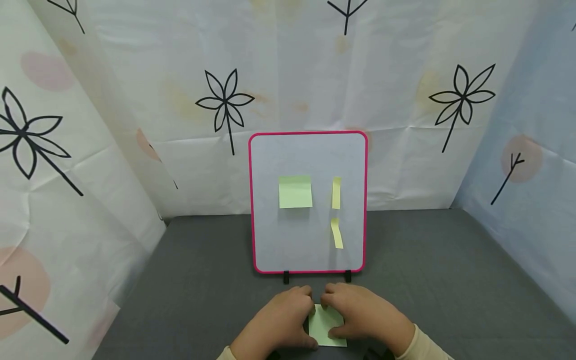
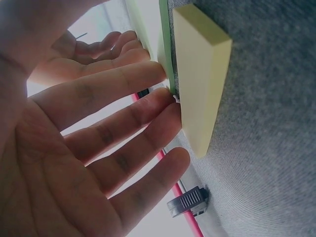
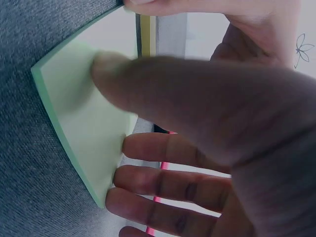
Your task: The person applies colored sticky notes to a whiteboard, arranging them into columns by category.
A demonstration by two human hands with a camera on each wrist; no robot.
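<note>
A pale green sticky note pad [image 1: 325, 327] lies on the grey table between both hands. My left hand [image 1: 288, 317] holds its left side, with the thumb at the near corner and the index fingertip at the far end. From the right, my right hand [image 1: 360, 315] reaches over the pad; its blurred thumb [image 3: 116, 79] is over the top face. The other right fingers [image 3: 143, 182] touch the pad's far edge. Beside the green pad, a narrow yellow sticky note pad [image 2: 200, 74] appears in the left wrist view, while the left hand hides it from the head view.
Behind the hands stands a whiteboard [image 1: 270, 240] with a pink frame, on black feet [image 1: 286, 277]. It bears a green sticky note [image 1: 295, 192] and two narrow yellow strips [image 1: 336, 193]. Patterned cloth [image 1: 315, 75] hangs around the table.
</note>
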